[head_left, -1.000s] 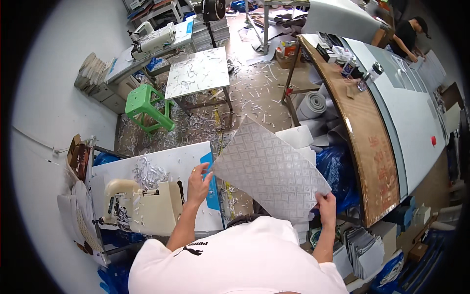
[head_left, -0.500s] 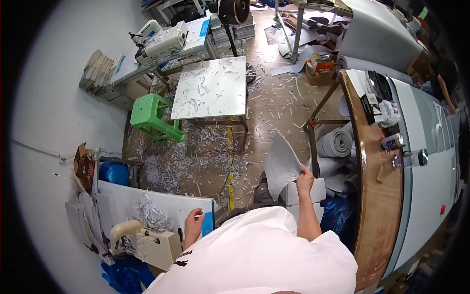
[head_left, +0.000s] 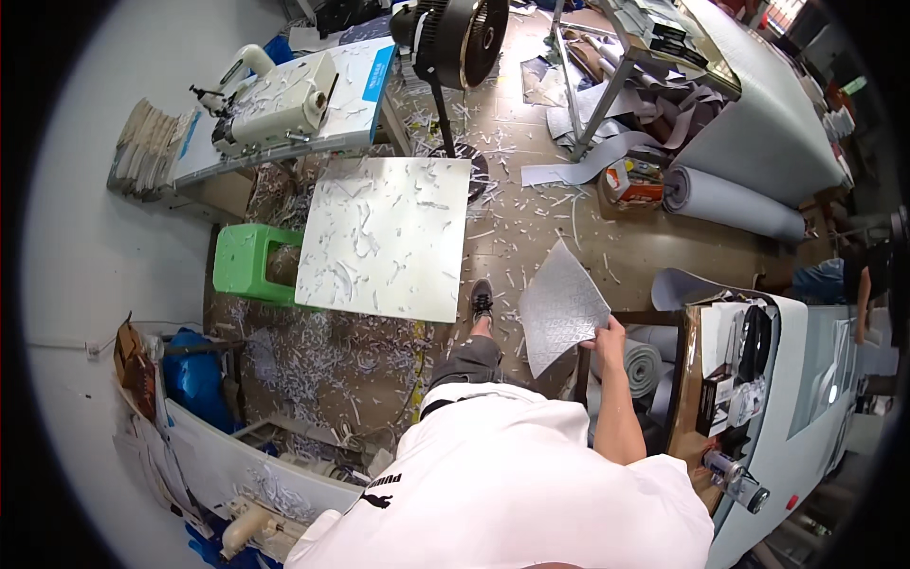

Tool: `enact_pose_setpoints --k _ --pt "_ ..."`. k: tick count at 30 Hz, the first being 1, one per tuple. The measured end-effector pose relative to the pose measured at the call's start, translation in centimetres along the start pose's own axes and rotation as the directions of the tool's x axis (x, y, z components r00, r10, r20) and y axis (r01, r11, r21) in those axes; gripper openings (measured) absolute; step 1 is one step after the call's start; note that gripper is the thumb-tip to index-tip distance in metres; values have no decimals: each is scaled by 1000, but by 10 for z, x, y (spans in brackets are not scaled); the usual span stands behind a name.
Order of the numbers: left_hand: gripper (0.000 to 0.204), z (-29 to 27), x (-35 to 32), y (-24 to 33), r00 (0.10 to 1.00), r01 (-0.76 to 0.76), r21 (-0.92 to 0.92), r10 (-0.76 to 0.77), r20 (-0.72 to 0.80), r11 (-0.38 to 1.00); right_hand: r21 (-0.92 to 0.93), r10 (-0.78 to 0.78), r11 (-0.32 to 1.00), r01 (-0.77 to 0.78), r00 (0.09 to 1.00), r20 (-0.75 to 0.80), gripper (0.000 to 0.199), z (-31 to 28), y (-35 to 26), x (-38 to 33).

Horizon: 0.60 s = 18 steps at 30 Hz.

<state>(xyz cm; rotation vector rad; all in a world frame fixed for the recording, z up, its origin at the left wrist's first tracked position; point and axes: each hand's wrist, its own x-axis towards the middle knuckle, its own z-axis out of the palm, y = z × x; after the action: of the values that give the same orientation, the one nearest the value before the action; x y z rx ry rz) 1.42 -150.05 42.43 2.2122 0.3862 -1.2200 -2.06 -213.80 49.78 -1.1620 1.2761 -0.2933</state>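
Observation:
My right hand (head_left: 609, 342) is closed on the lower right corner of a thin grey embossed sheet (head_left: 562, 305). The sheet hangs tilted over the floor, its patterned face showing. My left hand is out of sight. To the left of the sheet stands a small white table (head_left: 379, 251) strewn with thin pale offcut strips. Close to my right hand, below the long bench (head_left: 690, 398), a rolled grey sheet material (head_left: 643, 370) shows its spiral end.
A green stool (head_left: 251, 261) touches the white table's left side. Behind are a sewing machine (head_left: 275, 104) on its table and a black standing fan (head_left: 460, 43). Cut strips litter the floor. A large roll (head_left: 744, 204) lies right. Another person's arm (head_left: 863, 299) shows far right.
I have stepped forward, so the white table and fan appear nearer. The sheet has turned to show more of its face. My left hand has left the view.

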Motion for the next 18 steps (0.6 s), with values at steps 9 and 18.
enact_pose_setpoints --k 9,18 --pt "36 -85 114 379 957 -286 -263 263 -120 921 283 90 959 12 934 -346 51 10 -152 177" --pt "36 -83 100 608 869 -328 -234 195 -455 915 395 28 872 290 775 -632 48 -58 -294 460"
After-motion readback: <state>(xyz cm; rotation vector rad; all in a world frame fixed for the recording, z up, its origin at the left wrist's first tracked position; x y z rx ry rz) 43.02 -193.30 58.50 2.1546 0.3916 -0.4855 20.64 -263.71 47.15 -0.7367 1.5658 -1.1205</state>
